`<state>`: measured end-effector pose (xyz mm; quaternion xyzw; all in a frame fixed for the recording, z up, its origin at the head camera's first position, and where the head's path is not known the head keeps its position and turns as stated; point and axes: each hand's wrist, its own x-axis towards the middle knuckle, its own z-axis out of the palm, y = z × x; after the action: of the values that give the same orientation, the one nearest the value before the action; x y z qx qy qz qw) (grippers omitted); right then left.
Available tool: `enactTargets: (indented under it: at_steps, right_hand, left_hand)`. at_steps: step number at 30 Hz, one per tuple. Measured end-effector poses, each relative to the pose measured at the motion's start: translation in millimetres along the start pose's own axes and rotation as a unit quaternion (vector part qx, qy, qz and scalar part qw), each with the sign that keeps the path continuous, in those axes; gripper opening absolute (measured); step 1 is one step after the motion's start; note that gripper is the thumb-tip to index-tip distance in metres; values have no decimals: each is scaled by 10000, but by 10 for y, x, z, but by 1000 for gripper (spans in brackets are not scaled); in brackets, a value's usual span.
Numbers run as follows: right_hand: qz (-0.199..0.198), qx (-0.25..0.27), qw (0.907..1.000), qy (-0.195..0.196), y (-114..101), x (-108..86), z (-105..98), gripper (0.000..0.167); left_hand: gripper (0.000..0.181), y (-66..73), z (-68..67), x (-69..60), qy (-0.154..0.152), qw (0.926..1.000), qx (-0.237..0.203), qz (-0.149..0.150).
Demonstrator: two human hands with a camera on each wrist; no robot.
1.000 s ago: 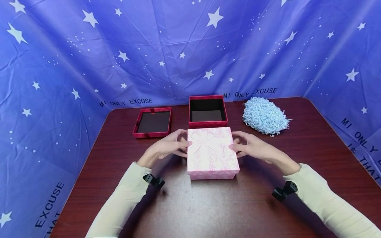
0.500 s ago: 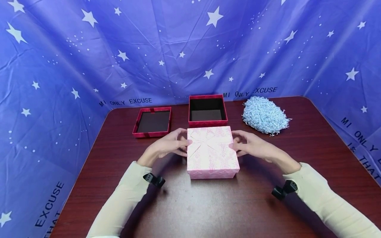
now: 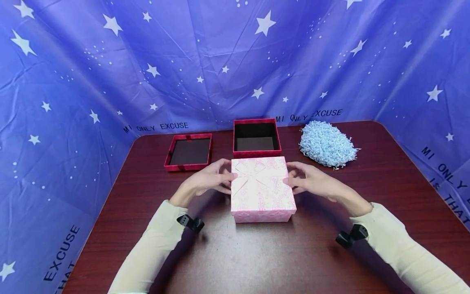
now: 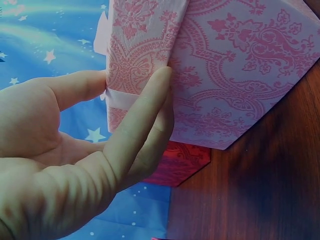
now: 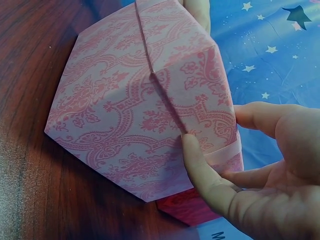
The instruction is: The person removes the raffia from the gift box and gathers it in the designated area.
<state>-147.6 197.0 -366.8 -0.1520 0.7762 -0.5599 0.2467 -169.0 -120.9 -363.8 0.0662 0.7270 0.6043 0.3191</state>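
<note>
A pink-and-white patterned gift box (image 3: 262, 216) stands on the table in front of the person, its lid (image 3: 269, 192) on, with a pale ribbon bow (image 3: 251, 173) on top. At the lid's left side, the left hand (image 3: 209, 178) pinches the lid, thumb on the top edge and fingertips at the lower rim, as the left wrist view shows. The right hand (image 3: 312, 179) does the same on the right side; in the right wrist view a fingertip (image 5: 192, 150) sits at the seam between lid and box. The inside of the box is hidden.
Behind it stands a red open box (image 3: 257, 154) with a dark inside. A red lid (image 3: 189, 167) lies upturned at the back left. A heap of light blue shredded paper (image 3: 327, 143) lies at the back right. A starry blue cloth (image 3: 205, 61) hangs around the table (image 3: 235, 257).
The hands and the pink box stay almost where they were; the whole view only shifts slightly.
</note>
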Motion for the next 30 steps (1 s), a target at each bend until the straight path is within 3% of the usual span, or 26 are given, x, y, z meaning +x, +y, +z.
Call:
enactTargets:
  at_steps: [22,30]
  right_hand:
    - [-53,-74,9998,152,-134,-57,-38,67]
    - [-126,165,9977,641,-236,-52,-36,63]
  left_hand:
    - [63,173,-15,-94,27,9997,184,128]
    - [61,252,-60,-88,300,9984,65,471]
